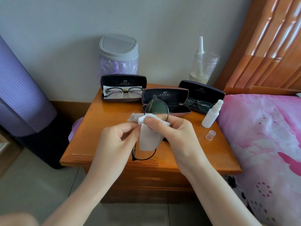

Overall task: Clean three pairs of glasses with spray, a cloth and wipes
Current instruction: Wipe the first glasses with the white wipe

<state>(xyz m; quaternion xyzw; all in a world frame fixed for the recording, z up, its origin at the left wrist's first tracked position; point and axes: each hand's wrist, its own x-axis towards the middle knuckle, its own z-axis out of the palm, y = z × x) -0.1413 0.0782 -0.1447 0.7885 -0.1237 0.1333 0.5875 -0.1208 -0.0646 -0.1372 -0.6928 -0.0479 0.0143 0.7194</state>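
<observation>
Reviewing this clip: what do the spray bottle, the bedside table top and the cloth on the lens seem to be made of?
Spray bottle: white plastic, matte and slightly translucent.
Bedside table: wood under glossy varnish; grain and light reflections show.
Cloth, pinched on the glasses by the right hand: thin white fabric or non-woven wipe; it folds softly, weave too fine to tell.

Bare left forearm (pixel 91 185) and right forearm (pixel 211 185), slender fingers (pixel 154 123), short nails.
</observation>
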